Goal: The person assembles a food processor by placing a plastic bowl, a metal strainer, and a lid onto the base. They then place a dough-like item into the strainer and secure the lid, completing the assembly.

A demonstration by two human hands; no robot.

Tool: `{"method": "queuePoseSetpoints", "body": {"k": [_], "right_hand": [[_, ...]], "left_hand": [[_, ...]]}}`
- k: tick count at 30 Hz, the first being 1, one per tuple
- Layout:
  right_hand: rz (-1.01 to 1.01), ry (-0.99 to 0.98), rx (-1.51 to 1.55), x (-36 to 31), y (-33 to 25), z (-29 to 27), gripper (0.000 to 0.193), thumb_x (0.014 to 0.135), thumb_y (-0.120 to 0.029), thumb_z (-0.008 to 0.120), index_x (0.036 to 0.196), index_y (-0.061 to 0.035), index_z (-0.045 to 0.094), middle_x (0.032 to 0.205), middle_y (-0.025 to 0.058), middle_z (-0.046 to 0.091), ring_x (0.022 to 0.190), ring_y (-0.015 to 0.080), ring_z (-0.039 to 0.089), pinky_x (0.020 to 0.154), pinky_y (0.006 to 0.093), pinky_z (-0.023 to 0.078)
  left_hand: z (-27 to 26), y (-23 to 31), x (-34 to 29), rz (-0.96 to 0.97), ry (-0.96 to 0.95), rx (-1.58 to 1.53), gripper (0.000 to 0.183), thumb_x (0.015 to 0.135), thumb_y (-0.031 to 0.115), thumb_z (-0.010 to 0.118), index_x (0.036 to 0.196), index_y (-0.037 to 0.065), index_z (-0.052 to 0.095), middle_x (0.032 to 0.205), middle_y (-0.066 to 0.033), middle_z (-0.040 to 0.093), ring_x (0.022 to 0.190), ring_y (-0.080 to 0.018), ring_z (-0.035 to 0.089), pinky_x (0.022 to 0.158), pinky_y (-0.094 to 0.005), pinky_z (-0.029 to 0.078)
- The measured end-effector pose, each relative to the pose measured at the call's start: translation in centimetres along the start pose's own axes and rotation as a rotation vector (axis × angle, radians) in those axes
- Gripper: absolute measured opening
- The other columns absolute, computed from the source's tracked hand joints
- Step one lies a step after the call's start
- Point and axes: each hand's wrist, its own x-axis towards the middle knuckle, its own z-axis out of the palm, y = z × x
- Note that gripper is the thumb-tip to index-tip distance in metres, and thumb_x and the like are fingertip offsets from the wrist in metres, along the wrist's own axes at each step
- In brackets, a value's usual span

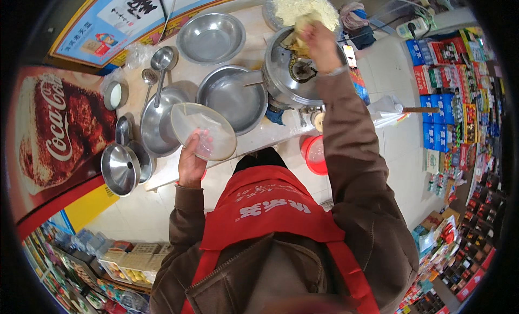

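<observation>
My left hand (pixel 192 163) grips the edge of a round translucent lid or shallow dish (pixel 208 122); its fingers show pinkish through it. At the upper right, my right hand (pixel 321 48) is closed around a pale yellowish lump (pixel 307 21) whose kind I cannot make out. That hand is over a wide metal pot (pixel 278 60) with a side handle. Something dark and shiny (pixel 301 69) lies inside the pot, partly hidden by my hand and wrist. Just behind stands a large bowl (pixel 270 15) heaped with pale, crumbly, flour-like stuff (pixel 303 7).
Metal basins (pixel 232 95), (pixel 211 38) and another bowl (pixel 154 127) crowd the counter (pixel 184 78). A ladle (pixel 162 62), a skimmer (pixel 149 78) and a funnel (pixel 120 168) are at the left. A red tub (pixel 315 154) sits below the counter edge. Stocked shelves (pixel 454 108) stand at the right.
</observation>
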Motion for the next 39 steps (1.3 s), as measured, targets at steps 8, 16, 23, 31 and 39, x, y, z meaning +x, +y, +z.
{"method": "queuePoseSetpoints", "body": {"k": [8, 16, 23, 31, 39], "right_hand": [[0.101, 0.428, 0.365, 2.7, 1.3, -2.8, 0.032, 0.097, -0.022, 0.036, 0.111, -0.0102, 0.062, 0.107, 0.0114, 0.066, 0.087, 0.0267, 0.063, 0.065, 0.0358, 0.052], [0.382, 0.04, 0.225, -1.5, 6.9, 2.3, 0.028, 0.1, -0.02, 0.034, 0.102, -0.0067, 0.059, 0.091, 0.0082, 0.061, 0.067, 0.0239, 0.056, 0.053, 0.038, 0.048], [-0.295, -1.462, -1.569, -6.2, 1.0, -5.9, 0.026, 0.094, -0.027, 0.051, 0.092, -0.0027, 0.059, 0.084, 0.0081, 0.064, 0.075, 0.0278, 0.061, 0.068, 0.0434, 0.05], [-0.757, -0.755, -2.355, -4.0, -3.6, -3.5, 0.03, 0.085, -0.013, 0.056, 0.114, -0.0123, 0.064, 0.1, 0.0107, 0.067, 0.1, 0.0307, 0.063, 0.09, 0.0393, 0.049], [-0.933, -1.621, -2.295, 1.5, -1.3, -2.3, 0.077, 0.086, -0.005, 0.054, 0.152, -0.0255, 0.02, 0.155, 0.0073, 0.027, 0.144, 0.0258, 0.024, 0.119, 0.0407, 0.021]], "left_hand": [[0.8, -0.5, 0.3, -0.027, -0.019, 0.034, 0.033, 0.096, 0.021, 0.06, 0.126, 0.008, 0.054, 0.118, -0.008, 0.061, 0.103, -0.0227, 0.059, 0.088, -0.0377, 0.048], [1.7, -0.7, 0.1, -0.044, -0.024, 0.072, 0.036, 0.095, 0.021, 0.06, 0.128, 0.008, 0.053, 0.121, -0.0082, 0.061, 0.106, -0.025, 0.059, 0.091, -0.0389, 0.048], [1.8, -1.0, 0.8, -0.037, -0.004, 0.053, 0.036, 0.094, 0.021, 0.061, 0.127, 0.007, 0.054, 0.118, -0.0095, 0.063, 0.101, -0.0239, 0.062, 0.086, -0.0373, 0.049], [1.7, -0.6, 0.6, -0.037, 0.015, 0.02, 0.038, 0.094, 0.02, 0.061, 0.13, 0.009, 0.052, 0.123, -0.0096, 0.061, 0.106, -0.0253, 0.06, 0.088, -0.0393, 0.048], [-0.5, -1.2, 0.3, 0.013, 0.085, -0.023, 0.041, 0.094, 0.021, 0.061, 0.132, 0.008, 0.052, 0.125, -0.0097, 0.059, 0.106, -0.0254, 0.059, 0.087, -0.0392, 0.048]]}}
